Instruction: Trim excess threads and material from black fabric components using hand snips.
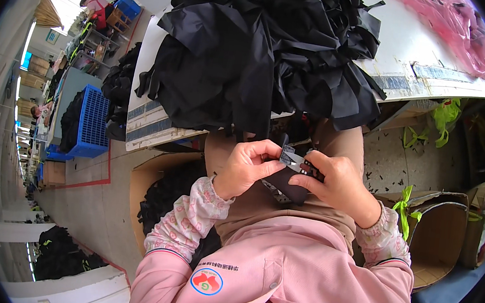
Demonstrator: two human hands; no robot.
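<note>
My left hand (245, 168) is closed in a pinch on the edge of a small dark fabric piece (286, 184), held above my lap. My right hand (337, 182) is wrapped round a pair of small thread snips (293, 159) with silver blades and dark handles. The blades point left, against the fabric near my left fingertips. Whether they are cutting a thread, I cannot tell. Just beyond both hands, a large heap of black cut fabric pieces (234, 51) lies on the white table (403, 56) and droops over its near edge.
Pink plastic sheeting (455, 32) lies at the table's far right. An open cardboard box (435, 243) stands to my right, with green ties (403, 211) beside it. Another carton (144, 186) with black fabric sits left of my legs. A blue crate (92, 119) stands farther left.
</note>
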